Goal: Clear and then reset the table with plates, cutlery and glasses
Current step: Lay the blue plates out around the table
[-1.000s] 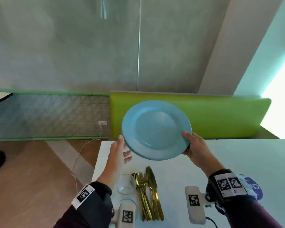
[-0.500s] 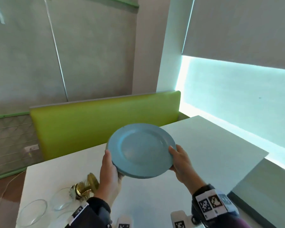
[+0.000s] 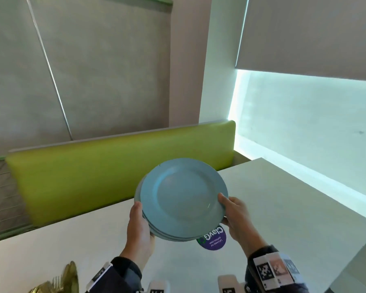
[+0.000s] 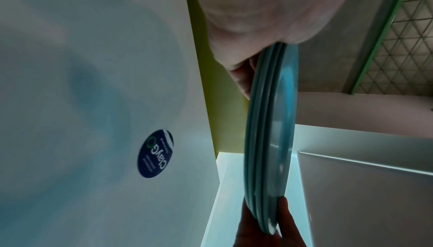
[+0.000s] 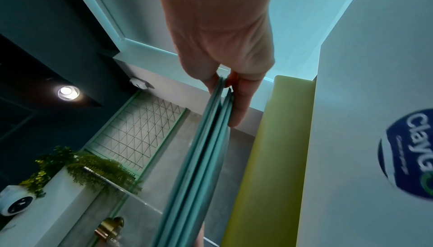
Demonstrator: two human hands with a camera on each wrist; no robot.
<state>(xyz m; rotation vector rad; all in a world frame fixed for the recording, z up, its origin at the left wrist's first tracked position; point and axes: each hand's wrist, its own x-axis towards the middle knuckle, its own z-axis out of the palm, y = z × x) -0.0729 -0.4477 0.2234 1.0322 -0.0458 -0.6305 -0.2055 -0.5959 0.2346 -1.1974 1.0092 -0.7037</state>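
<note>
A stack of blue plates [image 3: 182, 199] hangs in the air above the white table [image 3: 283, 208], tilted toward me. My left hand [image 3: 138, 227] grips the stack's left rim, thumb on top. My right hand [image 3: 234, 210] grips the right rim, thumb on the top plate. The left wrist view shows the stack [image 4: 269, 130] edge-on with several rims together, and the right wrist view shows the stack [image 5: 201, 158] pinched between thumb and fingers. Gold cutlery [image 3: 59, 280] lies at the table's near left corner.
A round purple sticker [image 3: 215, 240] lies on the table under the plates. A green bench back [image 3: 114, 172] runs along the table's far side. A window with a lowered blind [image 3: 304, 39] is at the right. A planter shelf [image 5: 70, 167] shows in the right wrist view.
My head has turned right, so the glasses and most cutlery left the view. The plates moved right and lower over the sticker. My left hand went from open beside the rim to gripping it.
</note>
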